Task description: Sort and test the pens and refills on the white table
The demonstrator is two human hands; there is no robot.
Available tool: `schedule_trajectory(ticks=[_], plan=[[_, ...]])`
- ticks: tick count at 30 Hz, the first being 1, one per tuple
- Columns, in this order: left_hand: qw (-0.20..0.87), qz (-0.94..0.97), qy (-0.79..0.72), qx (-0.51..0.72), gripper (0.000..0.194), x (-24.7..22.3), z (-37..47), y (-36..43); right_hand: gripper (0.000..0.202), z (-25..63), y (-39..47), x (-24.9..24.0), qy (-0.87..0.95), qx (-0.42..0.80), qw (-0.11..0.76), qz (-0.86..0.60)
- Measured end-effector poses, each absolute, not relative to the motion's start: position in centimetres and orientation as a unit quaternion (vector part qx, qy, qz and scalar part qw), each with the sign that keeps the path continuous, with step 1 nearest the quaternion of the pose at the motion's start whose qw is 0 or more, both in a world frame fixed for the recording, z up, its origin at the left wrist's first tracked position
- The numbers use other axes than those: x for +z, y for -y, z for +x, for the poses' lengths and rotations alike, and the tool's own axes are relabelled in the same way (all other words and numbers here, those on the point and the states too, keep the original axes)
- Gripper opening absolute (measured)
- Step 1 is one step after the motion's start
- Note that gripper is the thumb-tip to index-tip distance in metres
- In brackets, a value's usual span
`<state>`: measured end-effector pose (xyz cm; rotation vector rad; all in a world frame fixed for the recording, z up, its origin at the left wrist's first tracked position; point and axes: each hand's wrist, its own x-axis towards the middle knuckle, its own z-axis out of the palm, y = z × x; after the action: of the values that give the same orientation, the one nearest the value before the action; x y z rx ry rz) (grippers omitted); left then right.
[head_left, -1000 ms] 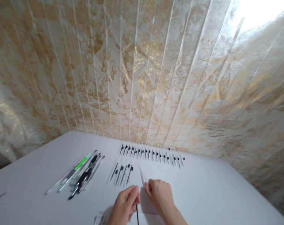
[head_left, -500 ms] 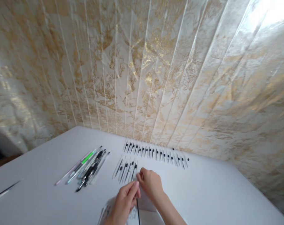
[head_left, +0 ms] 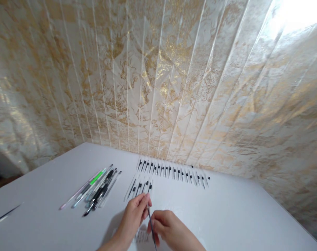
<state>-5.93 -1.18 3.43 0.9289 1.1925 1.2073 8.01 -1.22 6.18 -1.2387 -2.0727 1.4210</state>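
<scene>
My left hand (head_left: 136, 212) is closed, with thumb and fingers pinching the upper end of a thin dark pen refill (head_left: 150, 220). The refill slants down toward me. My right hand (head_left: 169, 226) sits lower and to the right, its fingers curled around the refill's lower part. Just beyond my left fingertips lies a short row of clear pens with black parts (head_left: 140, 186), partly covered by that hand. A longer row of similar clear pens (head_left: 171, 170) stretches along the back of the table. Under my hands, a piece of paper with dark markings (head_left: 142, 236) is partly hidden.
A loose pile of assorted pens (head_left: 98, 191), one with a bright green section, lies left of my hands on the white table (head_left: 226, 216). A dark thin stick (head_left: 5, 214) rests at the far left. Behind the table hangs a gold-patterned sheet (head_left: 158, 76).
My right hand has moved down toward me from beside the short row to the refill's lower part. My left hand has shifted slightly left and up, still pinching the refill.
</scene>
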Motion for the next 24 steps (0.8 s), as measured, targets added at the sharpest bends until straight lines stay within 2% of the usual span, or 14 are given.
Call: schedule_trajectory(ticks=[3, 5, 8, 10, 12, 15, 24], plan=[[0.540, 0.452, -0.510, 0.495, 0.048, 3.5, -6.1, 0.8, 0.018, 8.1, 1.2, 6.2, 0.710, 0.522, 0.179, -0.438], [0.504, 0.503, -0.514, 0.478, 0.043, 3.9, -6.4, 0.6, 0.015, 8.2, 0.9, 6.5, 0.724, 0.483, 0.150, -0.470], [0.351, 0.624, -0.570, 0.403, 0.027, 4.7, -7.2, 0.6, 0.026, 8.4, -0.5, 6.9, 0.759, 0.332, 0.096, -0.552], [0.213, 0.701, -0.608, 0.305, 0.034, 4.9, -7.6, 0.8, 0.034, 8.5, -2.0, 6.8, 0.758, 0.242, 0.073, -0.601], [0.137, 0.742, -0.622, 0.210, 0.039, 4.7, -7.7, 1.1, 0.036, 8.3, -3.6, 6.4, 0.749, 0.189, 0.064, -0.631], [0.100, 0.766, -0.622, 0.129, 0.044, 4.1, -7.3, 1.3, 0.032, 7.4, -5.5, 5.6, 0.747, 0.130, 0.054, -0.649], [0.061, 0.771, -0.626, 0.097, 0.044, 3.8, -7.1, -0.4, 0.033, 5.6, -6.3, 5.3, 0.763, 0.099, 0.048, -0.637]])
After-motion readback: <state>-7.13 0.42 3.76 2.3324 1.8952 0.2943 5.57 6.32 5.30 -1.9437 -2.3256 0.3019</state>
